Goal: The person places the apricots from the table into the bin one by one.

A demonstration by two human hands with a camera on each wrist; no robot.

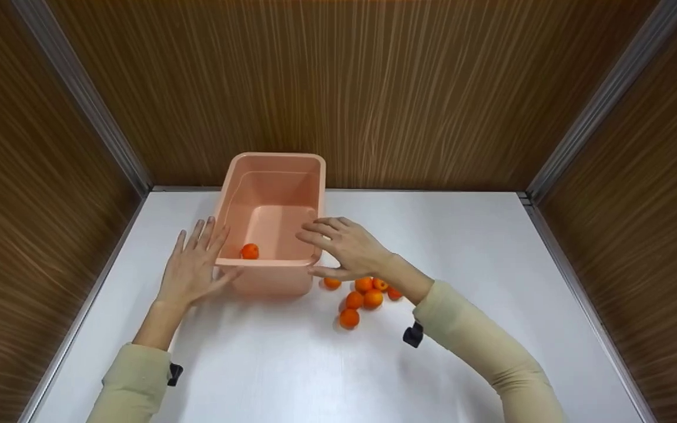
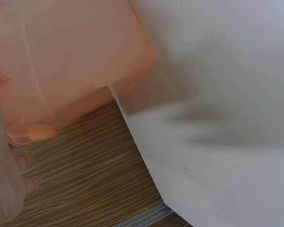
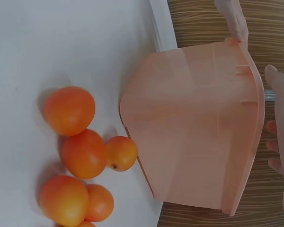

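The left hand is bracing the pink tub with flat, released fingers while the right hand, also released, is resting on its rim above the oranges, one orange lying inside.

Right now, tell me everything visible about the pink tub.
The pink tub is a rectangular, glossy basin that looks like plastic, with rounded corners and a rolled rim. It stands upright and open on the white table, its far end near the wood-grain back wall. One small orange fruit lies inside, near the front wall. The left hand rests against its near left corner; the right hand touches its near right corner.
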